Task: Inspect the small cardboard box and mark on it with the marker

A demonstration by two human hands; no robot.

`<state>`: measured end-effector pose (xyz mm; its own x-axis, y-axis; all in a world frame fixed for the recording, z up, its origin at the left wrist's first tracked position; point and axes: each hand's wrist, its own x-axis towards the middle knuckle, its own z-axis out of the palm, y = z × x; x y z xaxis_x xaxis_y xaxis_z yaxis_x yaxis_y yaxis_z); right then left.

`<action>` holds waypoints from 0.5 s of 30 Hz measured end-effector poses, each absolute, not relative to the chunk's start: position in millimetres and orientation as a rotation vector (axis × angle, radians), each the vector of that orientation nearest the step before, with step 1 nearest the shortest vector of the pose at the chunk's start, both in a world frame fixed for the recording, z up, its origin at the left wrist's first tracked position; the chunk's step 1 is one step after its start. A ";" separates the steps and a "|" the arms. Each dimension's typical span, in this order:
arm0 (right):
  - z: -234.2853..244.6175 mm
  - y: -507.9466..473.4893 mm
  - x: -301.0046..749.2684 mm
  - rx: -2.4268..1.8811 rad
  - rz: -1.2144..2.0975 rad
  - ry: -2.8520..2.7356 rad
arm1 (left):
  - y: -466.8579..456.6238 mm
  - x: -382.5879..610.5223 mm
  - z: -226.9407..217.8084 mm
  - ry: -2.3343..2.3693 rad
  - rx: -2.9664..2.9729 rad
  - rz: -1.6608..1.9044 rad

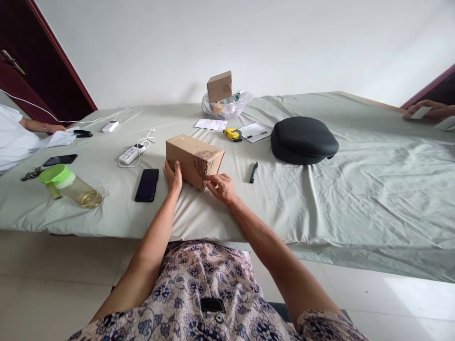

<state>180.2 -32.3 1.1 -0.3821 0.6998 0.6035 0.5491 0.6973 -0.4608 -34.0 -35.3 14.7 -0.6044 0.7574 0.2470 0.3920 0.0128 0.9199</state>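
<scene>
A brown cardboard box lies on the cloth-covered table in front of me, with dark scribbled lines on its right end. My left hand grips its left side, the thumb pressed against the near face. At the lower right corner of the box, my right hand has its fingers bent and pinched together on the edge. A black marker lies to the right of that hand. Just left of my left hand rests a black phone.
A green-lidded bottle lies on its side at left, near a white power strip. Behind the box are a yellow tape measure and a clear basket holding a smaller box. A black case sits right. Other people's hands show at both sides.
</scene>
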 end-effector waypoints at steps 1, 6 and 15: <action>2.4 -32.2 181.9 -0.977 0.217 -1.999 | -34.8 -35.1 15.4 1.966 1.187 1.650; 6.3 -17.2 199.2 -1.092 0.162 -1.667 | -33.8 -31.7 14.1 1.952 1.177 1.715; 1.5 4.8 196.7 -0.993 0.435 -1.703 | -33.3 -25.7 6.7 1.870 1.254 1.663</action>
<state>196.7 4.8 1.5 -0.0867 0.7890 0.6082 0.4005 0.5866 -0.7039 -25.7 -33.3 6.7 -0.5523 0.7806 0.2928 0.3821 -0.0752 0.9210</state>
